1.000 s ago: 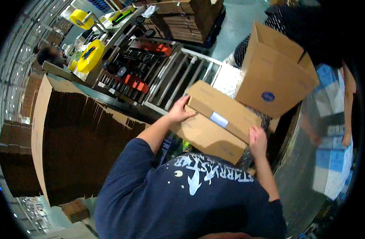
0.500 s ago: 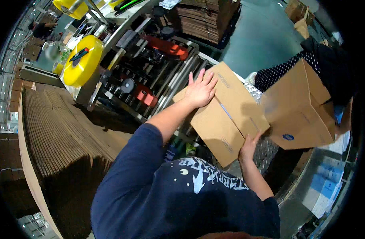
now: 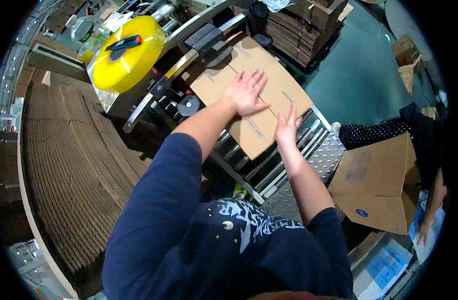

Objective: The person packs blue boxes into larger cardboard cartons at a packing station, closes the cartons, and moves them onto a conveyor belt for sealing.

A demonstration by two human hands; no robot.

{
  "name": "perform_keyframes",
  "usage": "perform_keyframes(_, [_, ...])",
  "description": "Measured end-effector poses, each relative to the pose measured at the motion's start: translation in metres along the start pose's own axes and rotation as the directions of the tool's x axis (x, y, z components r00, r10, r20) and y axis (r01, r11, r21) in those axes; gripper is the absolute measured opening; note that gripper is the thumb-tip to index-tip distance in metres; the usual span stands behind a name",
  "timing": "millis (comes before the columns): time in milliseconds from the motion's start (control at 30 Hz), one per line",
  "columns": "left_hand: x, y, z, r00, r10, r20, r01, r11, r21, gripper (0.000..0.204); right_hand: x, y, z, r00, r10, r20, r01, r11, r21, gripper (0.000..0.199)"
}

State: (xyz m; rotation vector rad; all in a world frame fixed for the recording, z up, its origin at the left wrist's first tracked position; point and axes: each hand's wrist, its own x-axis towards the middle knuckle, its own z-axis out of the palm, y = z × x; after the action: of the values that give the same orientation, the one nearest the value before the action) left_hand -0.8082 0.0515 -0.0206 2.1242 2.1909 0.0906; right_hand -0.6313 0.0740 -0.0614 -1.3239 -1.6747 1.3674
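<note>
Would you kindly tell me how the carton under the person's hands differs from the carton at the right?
The closed carton has its top flaps folded down, whereas the open carton gapes. The left hand and right hand touch the closed carton; neither touches the open carton. A blue mark shows on the open carton, but none shows on the closed carton. Both are brown cardboard.

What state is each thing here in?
Carton under the hands: top flaps shut, on rollers.
Left hand: open, resting on carton.
Right hand: open, at carton's edge.
Second carton, at right: open.
Yellow tape roll: thickly wound, utility knife on it.
Cartons at left: flattened, packed together.
</note>
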Motion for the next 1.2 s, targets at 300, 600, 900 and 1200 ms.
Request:
perform_keyframes(300, [-0.024,0.052,-0.014,0.986,-0.142,0.086,0.137,0.988,0.070,0.084,-0.127,0.136,-0.089,0.738,0.147,0.658,-0.429,0.856,0.290,0.033])
perform_keyframes(600, [-0.134,0.086,-0.076,0.887,-0.330,-0.324,0.301,0.944,-0.137,0.067,-0.389,0.383,-0.286,0.671,0.608,0.424,-0.672,0.741,0.002,0.029])
perform_keyframes(900, [-0.376,0.158,-0.313,0.515,-0.260,-0.817,0.775,0.549,0.313,0.040,-0.365,0.256,-0.315,0.796,0.359,0.488,-0.479,0.866,0.143,0.019])
perform_keyframes(1200, [-0.440,0.203,-0.292,0.593,-0.331,-0.734,0.732,0.601,0.321,0.012,-0.394,0.353,-0.342,0.851,0.171,0.496,-0.112,0.983,-0.146,0.027])
